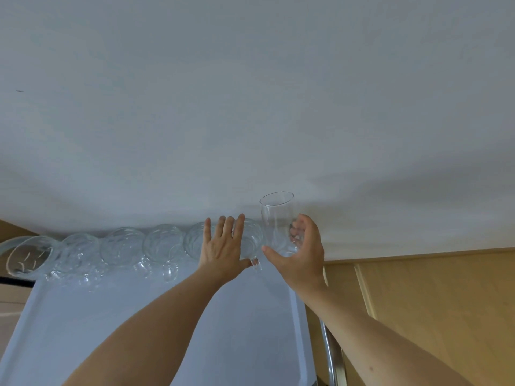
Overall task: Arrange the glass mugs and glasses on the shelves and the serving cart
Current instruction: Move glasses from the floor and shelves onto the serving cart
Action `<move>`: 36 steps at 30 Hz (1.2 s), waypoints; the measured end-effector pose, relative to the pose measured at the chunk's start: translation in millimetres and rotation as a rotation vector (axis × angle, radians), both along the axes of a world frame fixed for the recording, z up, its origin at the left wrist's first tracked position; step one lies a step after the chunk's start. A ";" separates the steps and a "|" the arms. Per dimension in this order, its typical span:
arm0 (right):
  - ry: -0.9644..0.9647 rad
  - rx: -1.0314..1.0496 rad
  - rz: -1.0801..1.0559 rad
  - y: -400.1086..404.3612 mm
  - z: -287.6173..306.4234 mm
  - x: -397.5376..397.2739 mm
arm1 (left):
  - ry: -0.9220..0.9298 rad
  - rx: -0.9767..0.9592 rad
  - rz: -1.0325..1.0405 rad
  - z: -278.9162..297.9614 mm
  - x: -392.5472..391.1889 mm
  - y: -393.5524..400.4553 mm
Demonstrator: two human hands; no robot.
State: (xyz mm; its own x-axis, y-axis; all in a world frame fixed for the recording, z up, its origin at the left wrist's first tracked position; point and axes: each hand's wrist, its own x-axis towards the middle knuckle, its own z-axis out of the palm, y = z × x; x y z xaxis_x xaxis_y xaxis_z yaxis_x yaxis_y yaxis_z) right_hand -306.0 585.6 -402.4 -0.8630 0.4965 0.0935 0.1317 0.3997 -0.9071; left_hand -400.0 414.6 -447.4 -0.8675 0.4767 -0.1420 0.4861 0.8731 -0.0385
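Tall clear glass (276,218) upright at the right end of the mug row (122,246), my right hand (301,254) curled round it, my left hand (223,246) flat, fingers straight against the neighbouring mug (250,240), white tray (156,330) beneath, white wall (250,93) behind

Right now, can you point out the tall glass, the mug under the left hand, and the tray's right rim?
tall glass (276,215), head view, on its clear side wall below the rim.
mug (252,238), head view, on its patterned body right of the fingers.
tray (299,324), head view, on its raised right rim.
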 end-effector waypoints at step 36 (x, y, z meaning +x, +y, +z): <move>-0.019 0.007 -0.014 -273.8 49.3 167.4 | -0.055 0.412 0.109 89.3 151.5 -260.9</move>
